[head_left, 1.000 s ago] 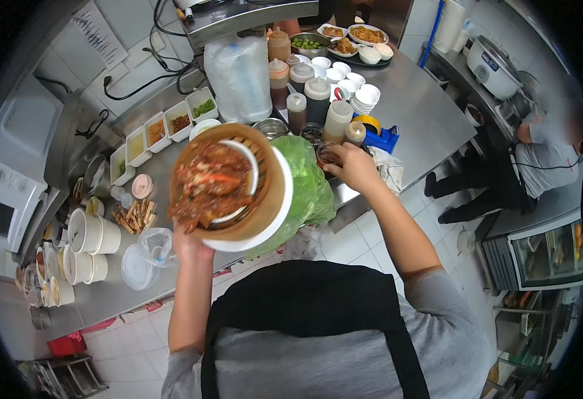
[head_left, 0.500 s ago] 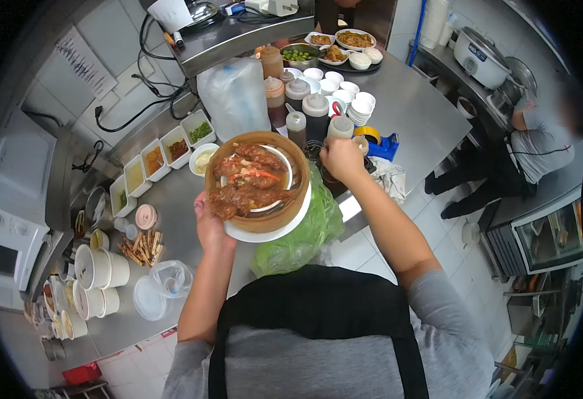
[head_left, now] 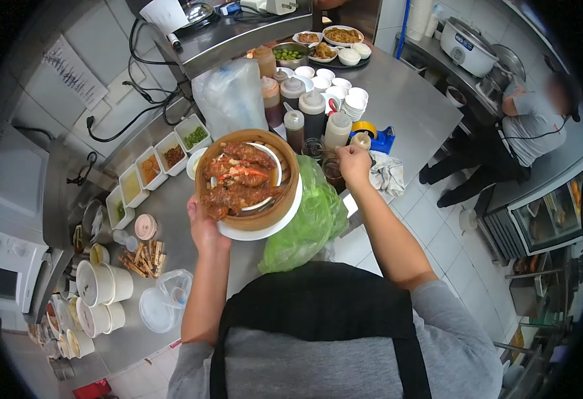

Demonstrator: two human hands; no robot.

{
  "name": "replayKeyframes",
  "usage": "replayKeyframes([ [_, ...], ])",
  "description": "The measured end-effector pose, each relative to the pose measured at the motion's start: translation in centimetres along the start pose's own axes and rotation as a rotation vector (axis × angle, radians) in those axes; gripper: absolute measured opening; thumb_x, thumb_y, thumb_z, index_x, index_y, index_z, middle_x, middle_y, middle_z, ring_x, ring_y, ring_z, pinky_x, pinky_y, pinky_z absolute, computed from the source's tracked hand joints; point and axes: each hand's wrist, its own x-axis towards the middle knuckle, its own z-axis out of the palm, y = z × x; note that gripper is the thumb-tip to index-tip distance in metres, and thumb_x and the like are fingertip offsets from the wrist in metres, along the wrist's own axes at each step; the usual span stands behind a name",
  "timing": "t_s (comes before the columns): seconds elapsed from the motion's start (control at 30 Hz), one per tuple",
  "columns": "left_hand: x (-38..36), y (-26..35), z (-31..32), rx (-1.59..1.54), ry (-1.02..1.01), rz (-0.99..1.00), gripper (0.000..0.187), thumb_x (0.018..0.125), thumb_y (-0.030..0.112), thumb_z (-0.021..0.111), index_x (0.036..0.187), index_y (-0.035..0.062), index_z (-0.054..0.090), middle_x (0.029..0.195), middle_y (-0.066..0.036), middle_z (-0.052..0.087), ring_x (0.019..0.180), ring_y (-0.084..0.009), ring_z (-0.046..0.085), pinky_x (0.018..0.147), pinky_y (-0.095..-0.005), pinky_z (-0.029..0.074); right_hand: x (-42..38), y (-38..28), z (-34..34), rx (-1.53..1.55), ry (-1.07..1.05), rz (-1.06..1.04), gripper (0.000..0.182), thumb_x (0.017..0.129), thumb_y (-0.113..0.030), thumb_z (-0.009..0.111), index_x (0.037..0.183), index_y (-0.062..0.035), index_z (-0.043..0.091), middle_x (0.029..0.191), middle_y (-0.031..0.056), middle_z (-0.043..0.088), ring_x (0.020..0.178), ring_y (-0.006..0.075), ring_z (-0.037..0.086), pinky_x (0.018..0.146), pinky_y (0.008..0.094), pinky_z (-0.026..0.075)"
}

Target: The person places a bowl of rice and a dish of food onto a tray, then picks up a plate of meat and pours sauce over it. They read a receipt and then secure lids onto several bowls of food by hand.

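Bamboo steamer, round and tan, with reddish-brown food, sits on a white plate clasped by the left hand over the steel desk; the right hand curls by a dark jar, grip unclear.

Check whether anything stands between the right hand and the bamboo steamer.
Across the view, the green plastic bag lies between the right hand and the bamboo steamer. The white plate under the steamer overlaps the bag, so it probably sits lower and would hardly block a reach over it.
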Motion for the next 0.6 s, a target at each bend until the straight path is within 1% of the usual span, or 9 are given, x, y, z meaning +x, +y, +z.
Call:
replayKeyframes([
  [0.03, 0.3, -0.2, -0.2, -0.006, -0.021, 0.003, 0.016, 0.1, 0.018, 0.046, 0.112, 0.0091, 0.042, 0.109, -0.008, 0.053, 0.1, -0.0193, 0.058, 0.088, -0.0372, 0.052, 0.0, 0.3, 0.1, 0.035, 0.011, 0.03, 0.029, 0.076, -0.027, 0.069, 0.067, -0.0004, 0.065, 0.065, 0.0163, 0.065, 0.063, 0.0291, 0.064, 0.067, 0.0383, 0.05],
  [0.07, 0.5, -0.3, -0.2, -0.012, -0.043, 0.008, 0.016, 0.1, 0.018, 0.047, 0.112, 0.0092, 0.042, 0.109, -0.008, 0.054, 0.099, -0.0192, 0.058, 0.088, -0.0371, 0.052, -0.1, 0.5, 0.1, 0.066, 0.007, 0.061, 0.029, 0.077, -0.027, 0.068, 0.067, -0.0004, 0.065, 0.063, 0.0145, 0.064, 0.06, 0.0269, 0.063, 0.064, 0.0374, 0.049],
  [0.13, 0.5, -0.5, 0.0, -0.012, -0.023, 0.016, 0.016, 0.099, 0.018, 0.049, 0.111, 0.0096, 0.041, 0.107, -0.008, 0.054, 0.098, -0.0188, 0.058, 0.087, -0.0367, 0.052, -0.4, 0.5, 0.0, 0.132, 0.0, 0.123, 0.029, 0.08, -0.025, 0.068, 0.066, -0.0003, 0.064, 0.06, 0.0109, 0.063, 0.055, 0.0224, 0.061, 0.058, 0.0355, 0.047],
  [0.23, 0.6, -0.9, 0.1, -0.001, -0.011, 0.022, 0.014, 0.1, 0.018, 0.048, 0.11, 0.0101, 0.041, 0.105, -0.007, 0.054, 0.097, -0.0184, 0.058, 0.086, -0.0361, 0.052, -1.6, -0.4, -0.9, 0.437, -0.03, 0.275, 0.025, 0.084, -0.021, 0.065, 0.067, -0.0022, 0.062, 0.058, 0.0045, 0.058, 0.049, 0.0153, 0.054, 0.045, 0.0309, 0.041],
  [0.33, 0.7, -1.2, 0.4, 0.011, -0.006, 0.019, 0.013, 0.101, 0.02, 0.044, 0.109, 0.0101, 0.041, 0.105, -0.007, 0.054, 0.097, -0.0179, 0.057, 0.087, -0.0358, 0.051, -2.1, -0.9, -1.9, 0.619, -0.015, 0.406, 0.019, 0.087, -0.017, 0.063, 0.072, -0.0053, 0.059, 0.058, -0.0007, 0.052, 0.046, 0.0097, 0.048, 0.039, 0.025, 0.033],
  [0.43, 1.7, -2.3, 0.0, 0.009, -0.006, 0.043, 0.013, 0.102, 0.021, 0.041, 0.109, 0.0102, 0.041, 0.105, -0.006, 0.053, 0.098, -0.0171, 0.056, 0.089, -0.0358, 0.05, -2.6, -3.3, -3.2, 0.804, -0.095, 0.367, 0.016, 0.087, -0.016, 0.063, 0.076, -0.0071, 0.056, 0.059, -0.002, 0.049, 0.044, 0.0086, 0.044, 0.038, 0.0229, 0.032],
  [0.47, 2.1, -2.7, -0.3, 0.007, -0.007, 0.054, 0.013, 0.103, 0.022, 0.04, 0.109, 0.0103, 0.041, 0.105, -0.005, 0.052, 0.098, -0.0167, 0.055, 0.089, -0.0358, 0.049, -2.9, -5.0, -3.5, 0.793, -0.088, 0.338, 0.016, 0.088, -0.016, 0.062, 0.077, -0.0082, 0.054, 0.059, -0.0029, 0.048, 0.043, 0.0078, 0.042, 0.038, 0.0223, 0.032],
  [0.57, 2.9, -3.6, -0.7, 0.02, -0.062, 0.025, 0.013, 0.103, 0.022, 0.04, 0.109, 0.0107, 0.041, 0.106, -0.005, 0.051, 0.098, -0.016, 0.054, 0.09, -0.0353, 0.048, -5.2, -10.3, -5.2, 0.854, -0.259, 0.194, 0.016, 0.09, -0.016, 0.06, 0.077, -0.0096, 0.055, 0.059, -0.0041, 0.047, 0.045, 0.0072, 0.042, 0.042, 0.0227, 0.031],
  [0.6, 2.8, -3.5, -0.3, 0.015, -0.044, 0.018, 0.013, 0.103, 0.022, 0.04, 0.109, 0.0108, 0.041, 0.106, -0.005, 0.051, 0.098, -0.0157, 0.054, 0.09, -0.0351, 0.048, -6.2, -11.9, -5.8, 0.851, -0.316, 0.186, 0.015, 0.09, -0.016, 0.061, 0.078, -0.0088, 0.055, 0.059, -0.0041, 0.047, 0.046, 0.007, 0.042, 0.042, 0.0224, 0.032],
])
